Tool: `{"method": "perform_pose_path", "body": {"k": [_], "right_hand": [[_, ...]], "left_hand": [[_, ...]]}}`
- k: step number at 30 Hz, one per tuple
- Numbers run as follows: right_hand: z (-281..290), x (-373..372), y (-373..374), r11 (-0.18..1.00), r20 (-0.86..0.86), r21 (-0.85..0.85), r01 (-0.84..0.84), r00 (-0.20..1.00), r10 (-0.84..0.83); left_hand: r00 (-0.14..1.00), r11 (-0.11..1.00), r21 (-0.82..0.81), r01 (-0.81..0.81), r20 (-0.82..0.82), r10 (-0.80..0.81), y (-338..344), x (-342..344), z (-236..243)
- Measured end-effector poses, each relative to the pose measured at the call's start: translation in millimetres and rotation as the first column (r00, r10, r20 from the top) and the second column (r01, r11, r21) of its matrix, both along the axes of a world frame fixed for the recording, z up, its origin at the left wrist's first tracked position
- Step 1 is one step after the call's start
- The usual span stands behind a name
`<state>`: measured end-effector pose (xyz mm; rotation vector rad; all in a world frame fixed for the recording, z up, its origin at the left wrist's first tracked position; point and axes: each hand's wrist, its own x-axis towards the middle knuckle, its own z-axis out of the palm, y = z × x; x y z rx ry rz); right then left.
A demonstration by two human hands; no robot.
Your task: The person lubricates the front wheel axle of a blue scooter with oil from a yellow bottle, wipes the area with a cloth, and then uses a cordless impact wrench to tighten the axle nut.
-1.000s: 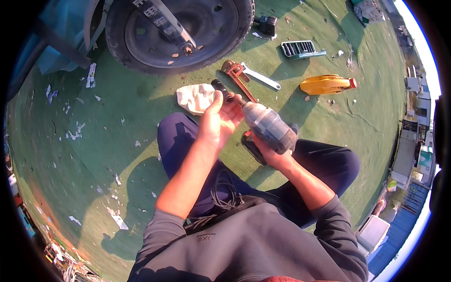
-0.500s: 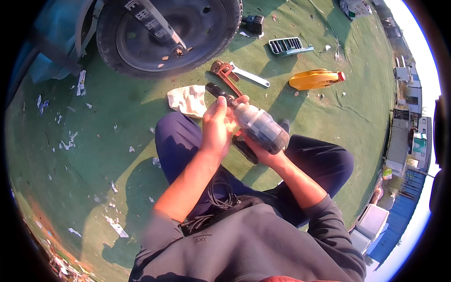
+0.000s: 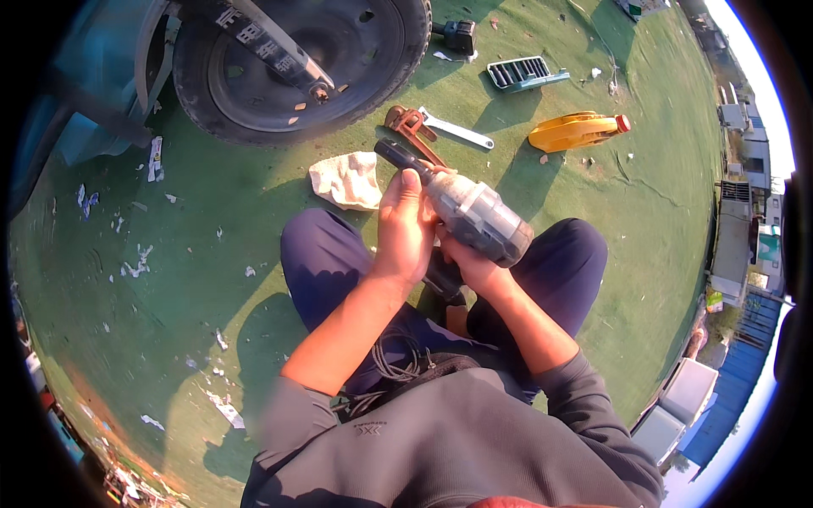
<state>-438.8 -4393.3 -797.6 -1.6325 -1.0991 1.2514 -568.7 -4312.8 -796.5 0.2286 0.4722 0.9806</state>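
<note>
A grey and black cordless impact wrench (image 3: pixel 484 222) is held above my lap, its nose tilted up to the left. A long black socket (image 3: pixel 396 156) sits on that nose. My left hand (image 3: pixel 406 224) is closed around the front end, thumb lying along it just behind the socket. Wrapped around the handle below the body is my right hand (image 3: pixel 471 264), its fingers partly hidden by the tool. Beyond the socket lie a reddish pipe wrench (image 3: pixel 412 127) and a silver wrench (image 3: pixel 457 130). A crumpled cream cloth (image 3: pixel 345 180) rests left of my hands.
At the far left a vehicle's black wheel (image 3: pixel 288 76) stands on green matting (image 3: pixel 212 190). Farther right are a yellow bottle (image 3: pixel 576 132) with a red cap, an open socket case (image 3: pixel 521 73) and a black battery-like block (image 3: pixel 459 37). Paper scraps (image 3: pixel 140 261) litter the left side.
My hands still hold the impact wrench, and its socket end shows more fully now. My right knee has drawn inward. The whole view has shifted slightly.
</note>
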Motion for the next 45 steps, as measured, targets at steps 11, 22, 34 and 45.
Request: {"method": "perform_pose_path", "body": {"k": [11,22,34,45], "right_hand": [[-35,-27,41,0.891,0.119,0.427,-0.156,0.986,0.116],[-39,-45,93,0.894,0.114,0.418,-0.162,0.986,0.125],[-19,-49,109,0.903,0.330,0.352,-0.248,0.935,0.129],[-3,-81,120,0.883,0.571,0.350,-0.312,0.819,0.063]], "left_hand": [[0.949,0.987,-0.077,-0.143,-0.294,0.115,59,-41,1],[0.921,0.987,-0.104,-0.120,-0.383,0.071,106,-55,2],[0.988,0.998,-0.062,0.032,-0.148,-0.041,124,-79,-19],[0.800,0.952,0.079,-0.297,-0.524,0.293,141,-93,-78]]}}
